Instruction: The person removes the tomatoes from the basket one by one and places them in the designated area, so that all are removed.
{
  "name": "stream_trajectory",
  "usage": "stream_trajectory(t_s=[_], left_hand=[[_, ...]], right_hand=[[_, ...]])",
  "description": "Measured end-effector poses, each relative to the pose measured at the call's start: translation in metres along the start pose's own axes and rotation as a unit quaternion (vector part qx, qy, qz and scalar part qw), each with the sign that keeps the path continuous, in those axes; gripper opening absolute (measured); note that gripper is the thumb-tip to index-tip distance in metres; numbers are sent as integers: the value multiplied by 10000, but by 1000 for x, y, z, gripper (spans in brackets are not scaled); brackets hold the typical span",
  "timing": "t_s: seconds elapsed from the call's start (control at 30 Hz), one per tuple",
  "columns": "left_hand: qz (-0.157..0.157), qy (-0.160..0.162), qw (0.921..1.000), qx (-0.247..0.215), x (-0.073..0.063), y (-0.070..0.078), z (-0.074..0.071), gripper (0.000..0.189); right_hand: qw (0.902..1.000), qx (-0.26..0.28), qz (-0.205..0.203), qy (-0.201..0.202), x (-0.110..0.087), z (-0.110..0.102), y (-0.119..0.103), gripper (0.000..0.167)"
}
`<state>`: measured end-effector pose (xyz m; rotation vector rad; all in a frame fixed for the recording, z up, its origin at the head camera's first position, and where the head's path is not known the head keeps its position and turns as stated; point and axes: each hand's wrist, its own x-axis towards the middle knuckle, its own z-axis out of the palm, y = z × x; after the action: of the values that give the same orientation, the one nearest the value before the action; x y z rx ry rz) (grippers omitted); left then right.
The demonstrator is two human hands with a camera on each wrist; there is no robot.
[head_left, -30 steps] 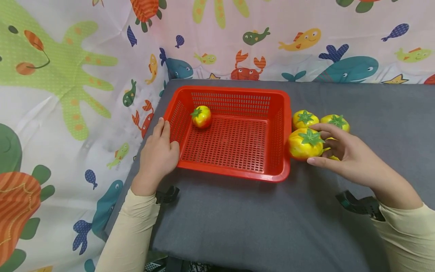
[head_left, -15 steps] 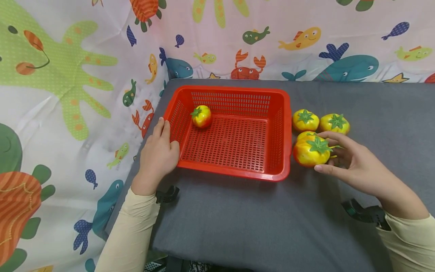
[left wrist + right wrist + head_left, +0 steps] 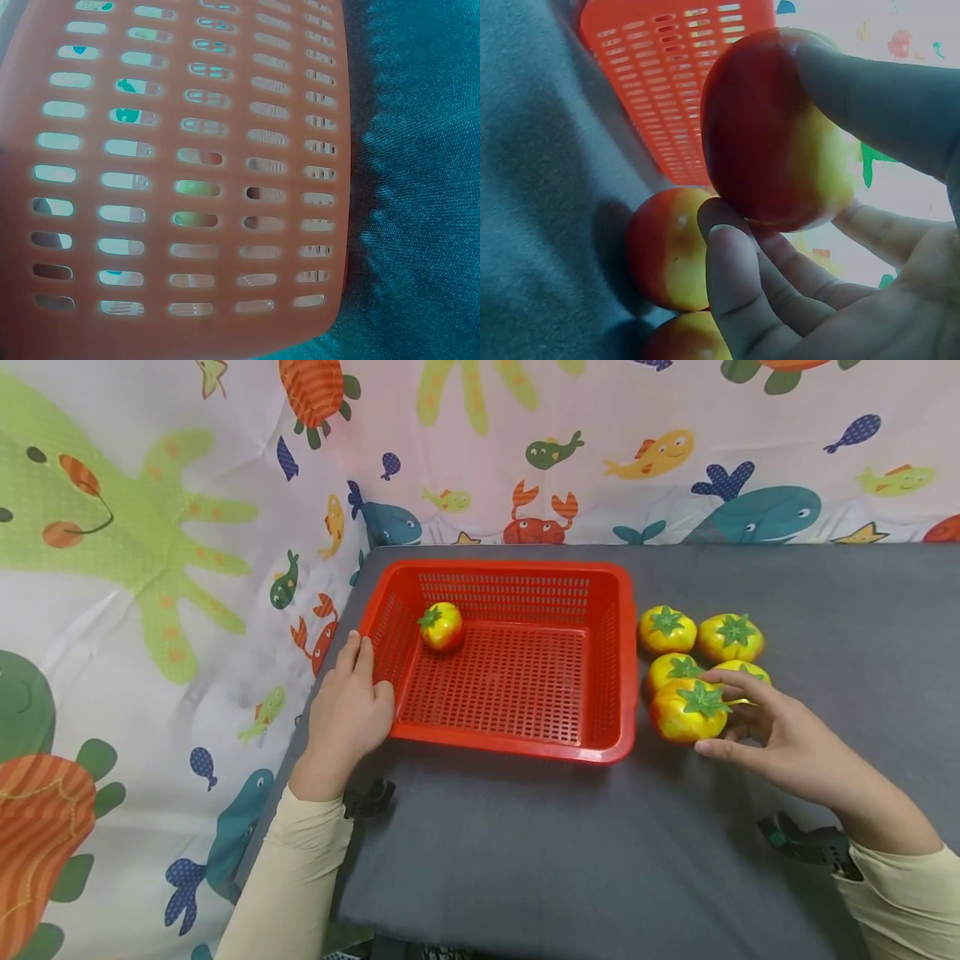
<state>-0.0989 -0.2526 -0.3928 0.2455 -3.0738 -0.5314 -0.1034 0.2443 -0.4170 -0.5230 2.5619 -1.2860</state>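
Note:
My right hand (image 3: 772, 727) pinches a yellow-and-red toy tomato (image 3: 688, 712) with a green star-shaped top, thumb on the near side and fingers on the far side. In the right wrist view this tomato (image 3: 772, 135) is held above other toy tomatoes (image 3: 671, 247). Several of these lie just behind it, including one tomato (image 3: 666, 629) close to the basket's right side. My left hand (image 3: 348, 710) rests at the left rim of a red plastic basket (image 3: 510, 750), its visible fingers fairly straight. Inside the basket, toward the back left, sits one toy tomato (image 3: 441, 627).
A grey cloth-covered table (image 3: 570, 852) carries everything. A white curtain (image 3: 465, 460) printed with sea animals borders it at the back and left. The basket's slotted wall (image 3: 172, 165) fills most of the left wrist view.
My right hand has moved slightly right and nearer with the tomato, uncovering more of the tomatoes behind it. The left hand and basket stay put; the head view has shifted slightly.

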Motion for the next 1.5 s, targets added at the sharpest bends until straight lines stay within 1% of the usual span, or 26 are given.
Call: stream_trajectory(t_s=[0.13, 0.4, 0.5, 0.63, 0.8, 1.13, 1.37, 1.5], left_hand=[[53, 100, 9999, 13, -1, -1, 1, 72], [75, 108, 9999, 8, 0, -1, 2, 71], [65, 121, 9999, 3, -1, -1, 2, 71], [72, 170, 9998, 5, -1, -2, 2, 71], [71, 153, 9999, 6, 0, -1, 2, 71], [67, 122, 9999, -30, -1, -1, 2, 71], [69, 148, 9999, -8, -1, -2, 3, 70], [69, 161, 9998, 21, 0, -1, 2, 71]], right_hand=[[9998, -129, 54, -134, 1, 1, 5, 77], [9996, -90, -130, -229, 0, 6, 12, 78], [9993, -69, -247, -261, 0, 8, 13, 77], [9983, 3, -517, -286, -1, 12, 16, 79], [9968, -156, -754, -215, 1, 17, 20, 79], [9963, -506, -629, -279, 2, 19, 25, 80], [9949, -624, -753, -253, 2, 21, 25, 80], [9949, -640, -745, -241, 2, 21, 26, 80]])
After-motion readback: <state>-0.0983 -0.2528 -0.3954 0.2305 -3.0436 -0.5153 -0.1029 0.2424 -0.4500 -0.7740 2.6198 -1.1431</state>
